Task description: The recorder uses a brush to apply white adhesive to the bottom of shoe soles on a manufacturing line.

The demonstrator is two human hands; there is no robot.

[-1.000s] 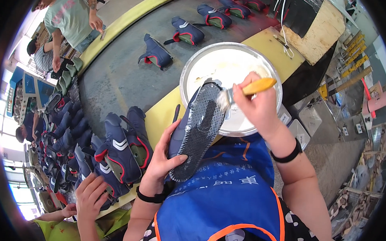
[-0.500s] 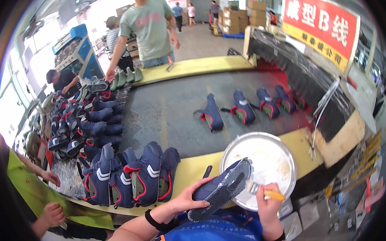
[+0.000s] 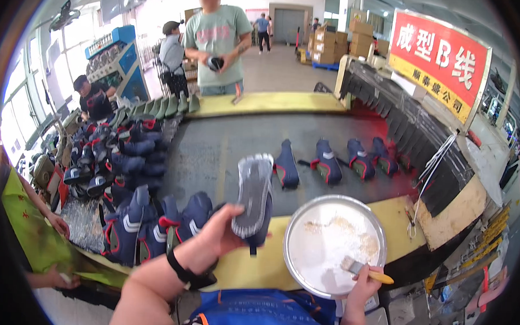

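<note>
Navy shoe upright, grey sole outward; brush, apparently wet, over pan.

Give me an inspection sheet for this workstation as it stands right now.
Surface: grey conveyor belt with a yellow edge ledge.
Job's things: dark shoe, grey sole facing up; round metal pan with whitish residue; yellow-handled brush, bristles over the pan.
Clutter: four dark shoes spaced along the belt; piled shoes at left.
Grips: left hand holds the shoe by its lower end; right hand holds the brush.
Cables: white cords hanging by the belt's right end.
Surroundings: people standing beyond the belt, red sign, stacked cartons.
</note>
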